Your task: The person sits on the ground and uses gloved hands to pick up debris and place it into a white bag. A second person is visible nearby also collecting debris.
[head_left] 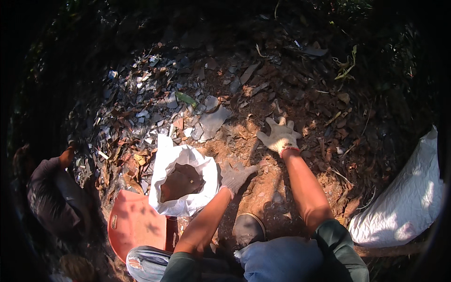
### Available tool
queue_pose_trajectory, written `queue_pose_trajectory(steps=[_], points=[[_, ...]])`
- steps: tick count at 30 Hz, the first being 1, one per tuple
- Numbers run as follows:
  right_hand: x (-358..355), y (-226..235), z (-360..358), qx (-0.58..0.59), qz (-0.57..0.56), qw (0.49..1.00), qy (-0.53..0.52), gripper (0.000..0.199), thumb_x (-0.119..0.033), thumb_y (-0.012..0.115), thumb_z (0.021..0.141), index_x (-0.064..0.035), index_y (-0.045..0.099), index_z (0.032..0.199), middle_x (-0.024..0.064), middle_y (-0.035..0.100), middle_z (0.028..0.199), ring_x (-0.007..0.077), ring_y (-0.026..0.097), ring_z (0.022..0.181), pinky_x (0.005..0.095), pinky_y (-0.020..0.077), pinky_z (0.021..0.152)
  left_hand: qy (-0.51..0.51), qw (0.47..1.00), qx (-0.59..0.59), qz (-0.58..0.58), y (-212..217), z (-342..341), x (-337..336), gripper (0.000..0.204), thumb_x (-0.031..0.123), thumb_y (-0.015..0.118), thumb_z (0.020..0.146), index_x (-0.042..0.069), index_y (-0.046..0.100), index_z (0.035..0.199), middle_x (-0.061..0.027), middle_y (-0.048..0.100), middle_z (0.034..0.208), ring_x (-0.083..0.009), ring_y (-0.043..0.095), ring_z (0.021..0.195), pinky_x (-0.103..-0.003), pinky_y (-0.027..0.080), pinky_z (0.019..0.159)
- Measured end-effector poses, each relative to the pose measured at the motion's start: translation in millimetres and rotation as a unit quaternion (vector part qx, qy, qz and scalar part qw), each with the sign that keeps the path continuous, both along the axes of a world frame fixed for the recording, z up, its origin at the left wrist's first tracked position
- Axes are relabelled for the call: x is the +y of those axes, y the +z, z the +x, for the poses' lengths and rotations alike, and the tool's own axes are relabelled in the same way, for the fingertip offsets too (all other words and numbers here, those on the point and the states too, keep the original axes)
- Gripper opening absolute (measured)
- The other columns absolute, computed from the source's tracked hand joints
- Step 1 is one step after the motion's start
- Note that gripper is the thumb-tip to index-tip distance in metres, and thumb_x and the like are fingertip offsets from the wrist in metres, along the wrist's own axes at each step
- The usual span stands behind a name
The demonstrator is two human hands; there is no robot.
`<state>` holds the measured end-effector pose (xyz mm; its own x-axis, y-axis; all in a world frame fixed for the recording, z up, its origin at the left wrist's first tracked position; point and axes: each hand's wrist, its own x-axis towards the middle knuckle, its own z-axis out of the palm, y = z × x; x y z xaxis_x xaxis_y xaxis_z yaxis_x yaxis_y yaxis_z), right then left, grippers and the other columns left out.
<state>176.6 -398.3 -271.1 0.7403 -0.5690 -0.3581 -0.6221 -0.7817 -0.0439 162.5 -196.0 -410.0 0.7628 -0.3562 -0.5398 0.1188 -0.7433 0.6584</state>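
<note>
My left hand [237,177], in a pale knit glove, is spread low over the bare soil, right beside an open white sack [199,159]. Brown shows inside the sack's mouth; its contents are hard to make out. Farther ahead and to the right, my right hand [282,135] wears a similar glove with a red cuff. Its fingers are stretched apart over soil and dry leaves [324,136], holding nothing. Beyond the sack lie many broken flat shards [141,113], grey and whitish, with a larger pale translucent piece [215,120] among them.
An orange-red plastic piece with a slot [141,221] lies left of my knee. Another white sack [399,202] stands at the far right. At the left, a person in a dark shirt [54,197] bends with one arm reaching out. My dark shoe [249,229] is between my arms.
</note>
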Motion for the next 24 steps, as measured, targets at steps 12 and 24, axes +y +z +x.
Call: queue_pose_trajectory(steps=[12,24], points=[[44.0,-81.5,-47.1,-0.225,0.028,0.972,0.057,0.034,-0.036,0.062,0.092,-0.0113,0.071,0.113,0.0223,0.061,0.127,0.0433,0.056,0.118,0.0541,0.0454,0.101,0.333,0.773,0.277,-0.463,-51.5,-15.9,-84.2,0.049,0.038,0.068,0.099,0.003,0.06,0.132,-0.0103,0.066,0.121,-0.021,0.063,0.112,-0.037,0.052,0.094],[60.5,-59.1,-82.1,-0.344,0.227,0.91,-0.043,0.031,-0.034,0.066,0.096,-0.0065,0.071,0.109,0.0184,0.07,0.109,0.0379,0.067,0.106,0.0442,0.0528,0.092,0.285,0.756,0.175,-0.562,23.9,-35.4,-50.8,0.016,0.018,0.059,0.101,0.004,0.066,0.105,-0.0058,0.067,0.1,-0.0173,0.066,0.092,-0.035,0.054,0.08]])
